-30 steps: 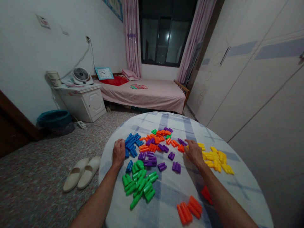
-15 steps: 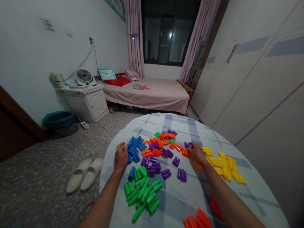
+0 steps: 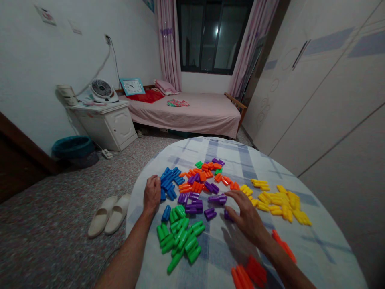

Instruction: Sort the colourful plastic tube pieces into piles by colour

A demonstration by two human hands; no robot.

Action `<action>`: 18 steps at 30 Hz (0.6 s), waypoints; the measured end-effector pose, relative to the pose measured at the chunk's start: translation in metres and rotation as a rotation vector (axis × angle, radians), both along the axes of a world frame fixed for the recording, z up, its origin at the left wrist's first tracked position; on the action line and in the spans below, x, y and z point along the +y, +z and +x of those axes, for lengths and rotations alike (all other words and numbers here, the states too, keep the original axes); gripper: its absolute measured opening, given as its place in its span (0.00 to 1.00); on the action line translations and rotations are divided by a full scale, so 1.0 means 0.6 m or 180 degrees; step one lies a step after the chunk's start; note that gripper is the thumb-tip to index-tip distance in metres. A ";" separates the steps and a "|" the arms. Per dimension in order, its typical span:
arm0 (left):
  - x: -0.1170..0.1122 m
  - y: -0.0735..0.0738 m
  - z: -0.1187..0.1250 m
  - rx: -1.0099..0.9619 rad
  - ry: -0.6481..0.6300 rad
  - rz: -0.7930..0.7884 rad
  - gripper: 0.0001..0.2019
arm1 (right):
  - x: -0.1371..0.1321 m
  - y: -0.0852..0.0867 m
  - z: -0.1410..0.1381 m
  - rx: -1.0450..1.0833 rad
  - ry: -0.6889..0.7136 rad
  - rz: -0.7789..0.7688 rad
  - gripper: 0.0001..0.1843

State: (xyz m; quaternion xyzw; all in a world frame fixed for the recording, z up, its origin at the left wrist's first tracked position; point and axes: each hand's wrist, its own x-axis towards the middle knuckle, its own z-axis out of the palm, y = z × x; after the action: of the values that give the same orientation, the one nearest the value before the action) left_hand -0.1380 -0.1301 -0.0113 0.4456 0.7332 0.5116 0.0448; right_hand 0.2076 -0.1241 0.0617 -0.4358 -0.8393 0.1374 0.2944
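My right hand (image 3: 246,214) is over the middle of the table, thumb and fingers apart. Its fingertips are beside a purple toy block (image 3: 218,199), made of short joined tubes, and its thumb partly covers another purple piece (image 3: 227,216). My left hand (image 3: 152,193) rests with curled fingers against the left side of a pile of blue blocks (image 3: 169,181); the inside of that hand is hidden. Below lies a pile of green blocks (image 3: 181,237). Orange blocks (image 3: 203,176) mixed with purple ones lie beyond.
Yellow blocks (image 3: 281,202) lie on the right of the round table with its checked cloth (image 3: 210,253). Red-orange blocks (image 3: 242,277) are at the near edge and by my right forearm. Past the table stand a bed (image 3: 192,114) and a white cabinet (image 3: 108,124).
My right hand has let go of a purple block, which now lies next to another purple one, and has moved nearer to me. My left hand stays by the blue pile.
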 end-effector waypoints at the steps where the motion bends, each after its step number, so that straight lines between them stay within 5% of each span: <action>1: -0.001 0.001 0.001 0.0005 -0.0008 0.0009 0.20 | -0.031 -0.005 0.002 -0.0100 0.0129 0.0080 0.18; 5: 0.000 0.001 0.000 0.0002 -0.0006 -0.0005 0.20 | -0.137 -0.040 0.018 -0.0677 0.0866 0.0474 0.22; 8: 0.002 -0.002 -0.003 -0.0016 0.0033 -0.0028 0.20 | -0.170 -0.067 0.031 -0.1047 0.1124 0.0704 0.20; 13: 0.005 -0.007 -0.006 -0.0012 0.0030 -0.0014 0.20 | -0.141 -0.085 0.063 -0.1171 0.0139 0.0816 0.11; 18: 0.004 -0.004 -0.005 -0.0060 0.0038 -0.0011 0.19 | -0.093 -0.090 0.107 -0.1299 -0.0304 0.0775 0.10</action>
State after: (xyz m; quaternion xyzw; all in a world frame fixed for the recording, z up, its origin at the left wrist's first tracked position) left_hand -0.1407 -0.1276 -0.0137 0.4363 0.7363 0.5148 0.0494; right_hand 0.2721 -0.1797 0.0074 -0.4550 -0.8703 -0.0698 0.1753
